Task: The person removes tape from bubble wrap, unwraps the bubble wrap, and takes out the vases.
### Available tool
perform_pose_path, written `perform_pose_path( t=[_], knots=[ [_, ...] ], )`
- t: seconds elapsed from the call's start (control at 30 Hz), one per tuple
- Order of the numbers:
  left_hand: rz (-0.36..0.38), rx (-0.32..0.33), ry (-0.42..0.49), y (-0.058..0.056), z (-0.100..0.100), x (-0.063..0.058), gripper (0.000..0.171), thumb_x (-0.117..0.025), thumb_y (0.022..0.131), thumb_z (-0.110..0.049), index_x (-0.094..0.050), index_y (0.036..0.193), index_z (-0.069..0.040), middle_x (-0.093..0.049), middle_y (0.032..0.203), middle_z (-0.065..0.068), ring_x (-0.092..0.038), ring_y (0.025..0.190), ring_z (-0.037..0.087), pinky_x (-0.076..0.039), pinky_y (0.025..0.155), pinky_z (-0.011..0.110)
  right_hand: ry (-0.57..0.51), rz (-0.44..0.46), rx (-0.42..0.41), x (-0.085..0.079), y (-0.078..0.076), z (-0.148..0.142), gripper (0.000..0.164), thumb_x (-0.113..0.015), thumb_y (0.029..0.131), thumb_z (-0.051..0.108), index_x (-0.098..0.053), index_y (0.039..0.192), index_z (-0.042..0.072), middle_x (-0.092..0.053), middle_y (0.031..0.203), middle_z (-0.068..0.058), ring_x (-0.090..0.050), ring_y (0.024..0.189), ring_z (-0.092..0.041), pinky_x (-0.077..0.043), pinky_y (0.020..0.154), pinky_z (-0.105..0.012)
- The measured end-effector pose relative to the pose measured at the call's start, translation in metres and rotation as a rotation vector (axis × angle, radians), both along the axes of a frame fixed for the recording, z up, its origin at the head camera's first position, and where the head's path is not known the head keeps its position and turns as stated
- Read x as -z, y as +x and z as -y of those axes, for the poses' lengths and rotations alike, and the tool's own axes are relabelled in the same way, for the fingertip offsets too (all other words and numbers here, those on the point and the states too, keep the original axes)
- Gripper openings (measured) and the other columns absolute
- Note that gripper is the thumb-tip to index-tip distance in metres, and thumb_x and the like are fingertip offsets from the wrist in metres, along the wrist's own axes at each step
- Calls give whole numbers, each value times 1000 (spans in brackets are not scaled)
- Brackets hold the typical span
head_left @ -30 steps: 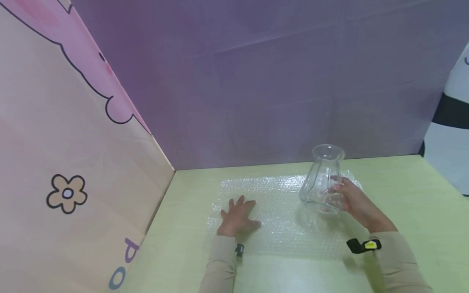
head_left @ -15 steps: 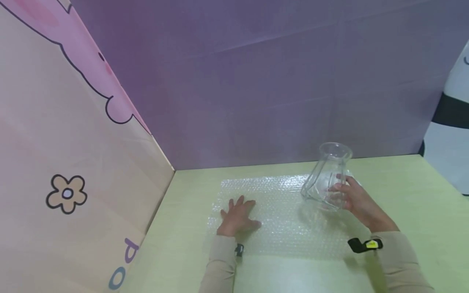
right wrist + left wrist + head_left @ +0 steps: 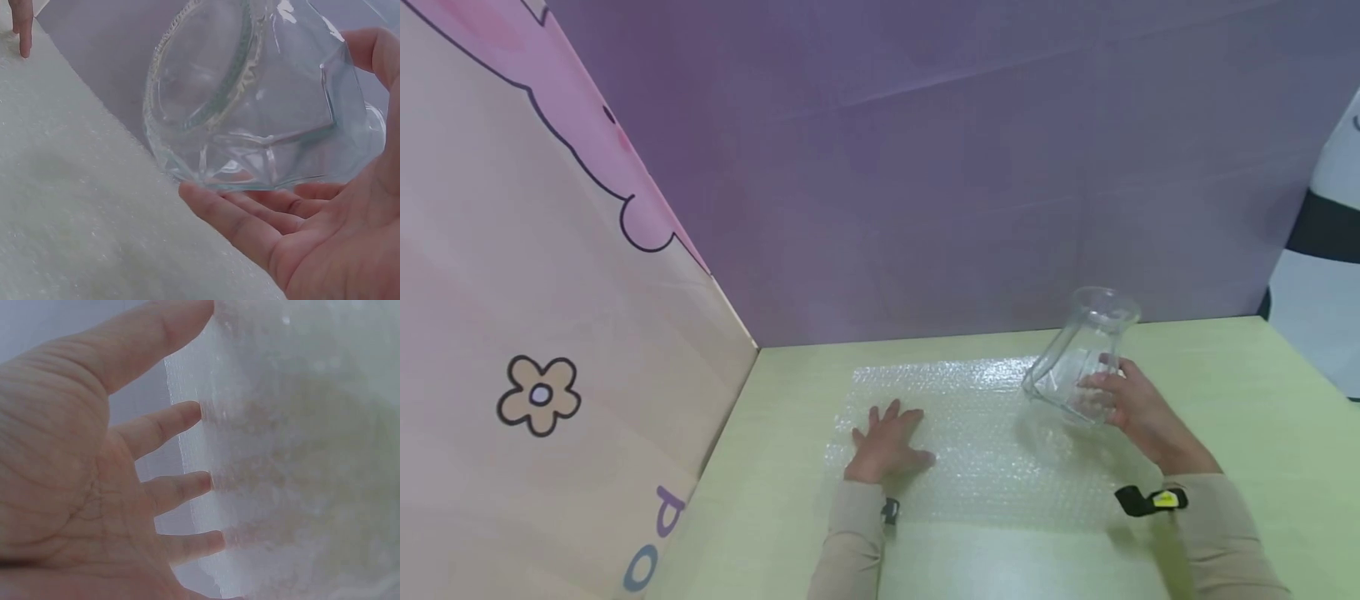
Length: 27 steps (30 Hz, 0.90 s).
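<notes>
A clear glass vase with a flared mouth and faceted sides tilts to the right above the bubble wrap. My right hand grips its side, fingers and thumb curled round the glass. In the right wrist view the vase's round base faces the camera, with fingers along its lower side. My left hand is spread on the left part of the bubble wrap, fingertips on the sheet. The left wrist view shows these fingers straight and apart, touching the bubble wrap.
The sheet lies flat on a pale yellow-green table. A purple-grey wall rises along the table's back edge. To the left stands a panel with printed drawings, and a black-and-white panel is at the right.
My right hand has raised the vase slightly and moved it to the right, and the vase leans more with its mouth to the right. The left hand has stayed in place.
</notes>
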<state>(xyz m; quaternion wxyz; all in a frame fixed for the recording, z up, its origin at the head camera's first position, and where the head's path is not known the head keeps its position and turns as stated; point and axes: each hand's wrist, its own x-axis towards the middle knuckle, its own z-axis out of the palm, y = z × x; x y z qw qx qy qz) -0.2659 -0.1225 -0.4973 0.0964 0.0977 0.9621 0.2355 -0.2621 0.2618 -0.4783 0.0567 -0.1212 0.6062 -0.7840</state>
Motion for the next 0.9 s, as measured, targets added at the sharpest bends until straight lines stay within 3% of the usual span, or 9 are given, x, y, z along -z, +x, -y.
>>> perform_pose_path(
  t=[0.4, 0.9],
  knots=[
    [-4, 1, 7, 0, 0, -1, 75, -80, 85, -43, -51, 151, -22, -28, 168, 18, -15, 153, 56, -10, 113, 86, -30, 35, 38, -1, 1, -6, 25, -44, 109, 11, -33, 130, 18, -70, 105, 10, -74, 95, -10, -62, 83, -25],
    [-3, -5, 9, -1, 0, 0, 75, -80, 84, -42, -52, 150, -22, -29, 168, 17, -16, 153, 56, -11, 113, 86, -52, 6, 40, -1, 3, -10, 23, -44, 109, 9, -38, 130, 16, -67, 110, 8, -72, 99, -10, -62, 86, -27]
  ],
)
